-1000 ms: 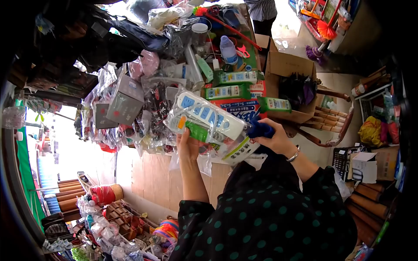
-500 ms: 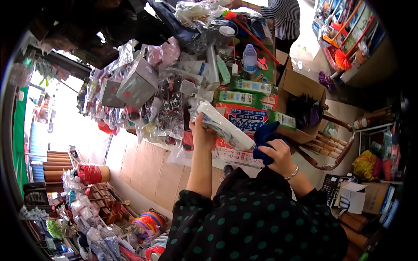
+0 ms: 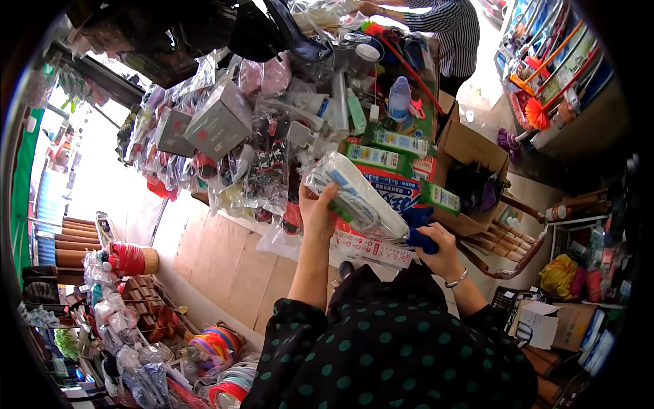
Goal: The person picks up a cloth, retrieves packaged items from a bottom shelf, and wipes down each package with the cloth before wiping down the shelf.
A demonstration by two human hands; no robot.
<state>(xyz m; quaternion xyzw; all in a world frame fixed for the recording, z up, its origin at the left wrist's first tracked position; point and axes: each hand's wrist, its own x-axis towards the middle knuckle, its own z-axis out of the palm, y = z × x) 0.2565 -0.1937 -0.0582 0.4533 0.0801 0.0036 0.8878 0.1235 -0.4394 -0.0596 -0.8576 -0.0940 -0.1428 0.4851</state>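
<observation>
My left hand (image 3: 318, 213) grips the left end of a long white package in clear plastic (image 3: 371, 198), thumb on top. Pale cord-like loops show through the wrap; its exact kind is unclear. A dark blue cloth (image 3: 419, 221) is bunched in my closed right hand (image 3: 439, 252), touching the right end of the package. Beneath the package lies a red and blue printed sheet or bag (image 3: 392, 184), partly covered. Green-and-white boxes (image 3: 375, 158) rest just beyond it.
Grey boxes (image 3: 219, 119) sit among plastic-wrapped goods on the left. A water bottle (image 3: 399, 99) and pink scissors (image 3: 416, 109) are farther back. An open carton (image 3: 470, 146) stands at right, above a wooden-framed chair (image 3: 507, 238). Another person in a striped shirt (image 3: 453, 34) stands behind the table.
The package has turned so its broad side with the cord-like loops shows more. The blue cloth is bunched smaller in my right hand, which has moved slightly right and down.
</observation>
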